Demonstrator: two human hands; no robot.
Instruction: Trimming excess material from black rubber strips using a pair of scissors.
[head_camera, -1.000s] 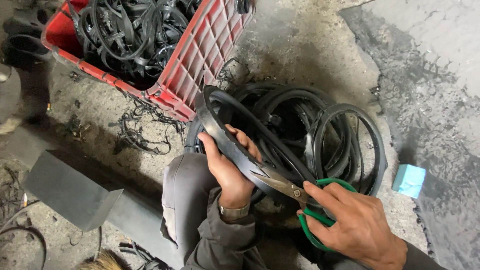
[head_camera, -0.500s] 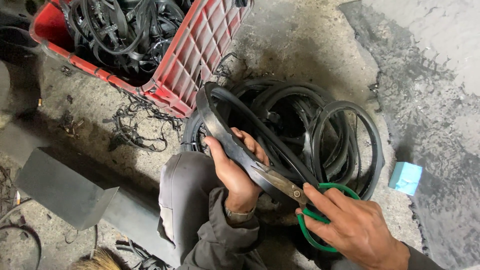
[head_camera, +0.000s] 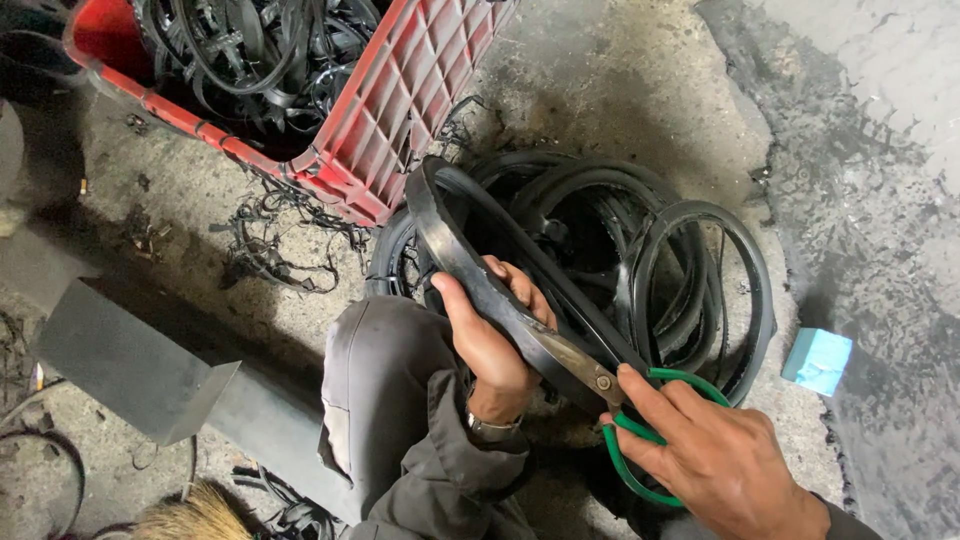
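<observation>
My left hand (head_camera: 492, 338) grips a black rubber ring (head_camera: 447, 240) from below, thumb on its flat band, holding it tilted above my knee. My right hand (head_camera: 712, 458) holds green-handled scissors (head_camera: 640, 432), fingers through the loops. The metal blades (head_camera: 573, 362) lie along the ring's band close to my left fingers. Whether the blades are biting the rubber is hard to tell.
A pile of black rubber rings (head_camera: 640, 250) lies on the concrete floor behind my hands. A red plastic crate (head_camera: 380, 110) full of black rubber scraps stands at the top left. A grey metal angle piece (head_camera: 130, 370) lies at the left, a light blue block (head_camera: 817, 360) at the right.
The view has shifted slightly. My left hand has turned the ring a little, and the scissors have slid further along its band toward my left fingers.
</observation>
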